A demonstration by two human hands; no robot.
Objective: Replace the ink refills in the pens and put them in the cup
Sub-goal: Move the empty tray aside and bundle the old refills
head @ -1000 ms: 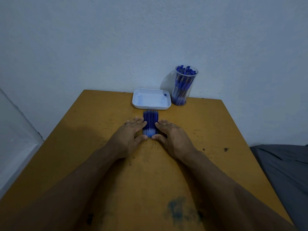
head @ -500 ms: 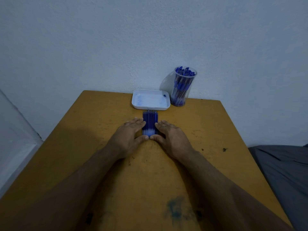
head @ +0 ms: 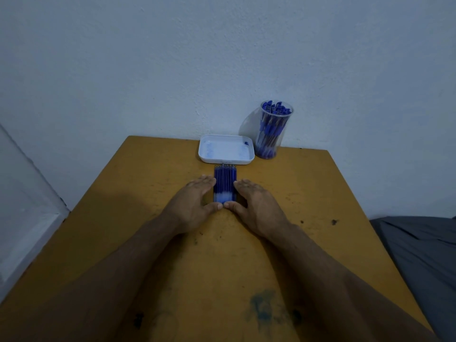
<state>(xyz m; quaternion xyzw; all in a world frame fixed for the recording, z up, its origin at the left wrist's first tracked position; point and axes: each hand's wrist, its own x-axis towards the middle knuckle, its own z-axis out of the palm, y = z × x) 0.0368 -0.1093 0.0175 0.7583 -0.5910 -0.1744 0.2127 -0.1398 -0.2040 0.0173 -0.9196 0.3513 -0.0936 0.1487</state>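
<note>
A: What is on the table [head: 308, 193]?

B: The table is flat and yellow-brown, with dark spots and a blue ink smear near the front. In the middle lies a flat row of thin blue ink refills [head: 225, 185]. They lie side by side like a little raft, tips pointing at the wall [head: 222, 58].

A: What are the hands doing?

B: The left hand [head: 192, 203] lies flat on the table against the left side of the refills. The right hand [head: 256, 206] lies flat against the right side. The fingers are straight, not curled. The two thumbs meet at the near end of the row. The hands hem the refills in but do not lift them.

A: What is behind the refills?

B: A white plastic tray [head: 249, 157] with round corners. It sits just past the refill tips, at the far edge of the table. It has blue smudges and one small blue bit in its far right corner.

A: And the cup?

B: A clear round cup [head: 287, 119] stands just to the right of the tray, by the wall. It is full of blue pens [head: 270, 129] standing up.

A: Is there room to move?

B: Yes, bare tabletop lies wide on both sides of the hands. A grey cloth [head: 419, 255] lies off the right edge.
</note>
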